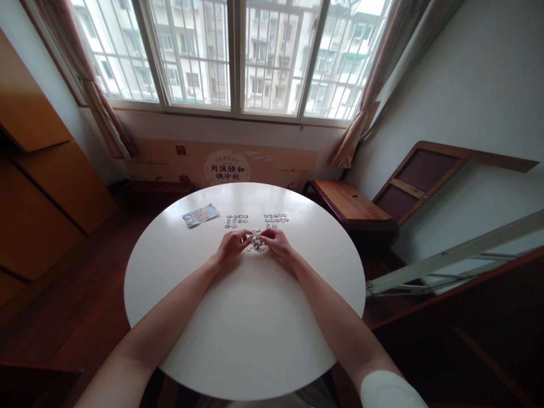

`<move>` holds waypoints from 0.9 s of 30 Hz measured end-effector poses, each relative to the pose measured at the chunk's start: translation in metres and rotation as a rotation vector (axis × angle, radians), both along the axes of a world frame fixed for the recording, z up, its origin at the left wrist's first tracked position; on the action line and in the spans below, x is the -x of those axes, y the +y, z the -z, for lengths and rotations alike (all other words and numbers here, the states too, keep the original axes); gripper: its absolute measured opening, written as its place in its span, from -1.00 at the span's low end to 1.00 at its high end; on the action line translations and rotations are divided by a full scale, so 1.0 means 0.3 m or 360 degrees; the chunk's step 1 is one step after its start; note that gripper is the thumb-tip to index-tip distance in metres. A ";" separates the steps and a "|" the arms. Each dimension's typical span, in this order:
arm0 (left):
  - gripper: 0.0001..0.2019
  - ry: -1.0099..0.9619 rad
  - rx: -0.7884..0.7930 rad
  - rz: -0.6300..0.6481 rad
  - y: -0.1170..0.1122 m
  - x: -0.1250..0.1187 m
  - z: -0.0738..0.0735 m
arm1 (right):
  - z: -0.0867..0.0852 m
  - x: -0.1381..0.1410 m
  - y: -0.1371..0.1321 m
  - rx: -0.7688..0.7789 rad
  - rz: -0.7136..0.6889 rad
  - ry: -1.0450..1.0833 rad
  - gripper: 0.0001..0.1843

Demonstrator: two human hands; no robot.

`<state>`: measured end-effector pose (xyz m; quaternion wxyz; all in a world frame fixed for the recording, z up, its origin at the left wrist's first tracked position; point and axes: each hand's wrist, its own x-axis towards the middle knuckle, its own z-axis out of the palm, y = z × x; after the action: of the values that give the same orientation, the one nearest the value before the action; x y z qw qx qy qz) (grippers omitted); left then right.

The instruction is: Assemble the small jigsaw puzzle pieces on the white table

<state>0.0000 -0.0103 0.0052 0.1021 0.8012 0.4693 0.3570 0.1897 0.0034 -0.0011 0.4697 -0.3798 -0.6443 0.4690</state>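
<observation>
At the far left, an orange-brown wooden cabinet (32,209) is standing apart from the round, glossy white table (246,317). Behind the table's far edge, a pale orange printed panel (159,156) is standing below a white-framed window (234,62).

On the table, a flat rectangular sheet with a multicoloured printed picture (201,215) is lying near the far left edge, turned at an angle. To its right, a left group of small multicoloured jigsaw pieces (242,217) is lying flat in short rows toward the far edge.

Nearer the person, the bare left hand (233,242) is hovering or resting at the left side of a loose pile of small multicoloured jigsaw pieces (256,245); which of the two cannot be determined. Its fingers are curling, with thumb and forefinger converging; whether they are gripping a piece cannot be determined. The pile is occupying the space between both hands, nearer the far edge than the near edge.

The bare right hand (275,241) is reaching to the pile's right side, fingers bending inward; their grip is likewise not discernible. Beyond this hand, a right group of small multicoloured jigsaw pieces (278,217) is lying in rows.

Past the table's far right edge, a low brown wooden bench (352,201) is standing by the wall.
</observation>
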 end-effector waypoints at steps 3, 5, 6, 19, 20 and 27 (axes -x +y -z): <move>-0.73 0.0002 -0.0001 0.0005 0.002 -0.001 0.002 | 0.006 -0.001 0.004 0.0000 0.0007 -0.0004 -0.67; -0.73 0.0003 -0.0003 0.0004 0.001 -0.002 0.002 | 0.009 -0.002 0.006 0.0000 0.0005 -0.0004 -0.67; -0.73 0.0003 -0.0005 0.0003 0.000 -0.002 0.001 | 0.010 -0.002 0.007 0.0000 0.0002 0.0000 -0.67; -0.75 0.0005 -0.0048 -0.0011 0.001 -0.003 0.005 | -0.009 0.005 -0.004 0.0048 0.0056 0.0005 -0.69; -0.75 0.0006 -0.0050 -0.0013 0.002 -0.004 0.006 | -0.009 0.004 -0.004 0.0048 0.0057 0.0002 -0.69; -0.74 0.0001 -0.0068 -0.0012 0.008 -0.001 0.014 | -0.001 0.002 0.003 0.0034 0.0046 -0.0008 -0.71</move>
<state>0.0003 -0.0080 0.0010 0.0834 0.8016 0.4646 0.3670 0.1891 0.0044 -0.0009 0.4708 -0.3952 -0.6349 0.4680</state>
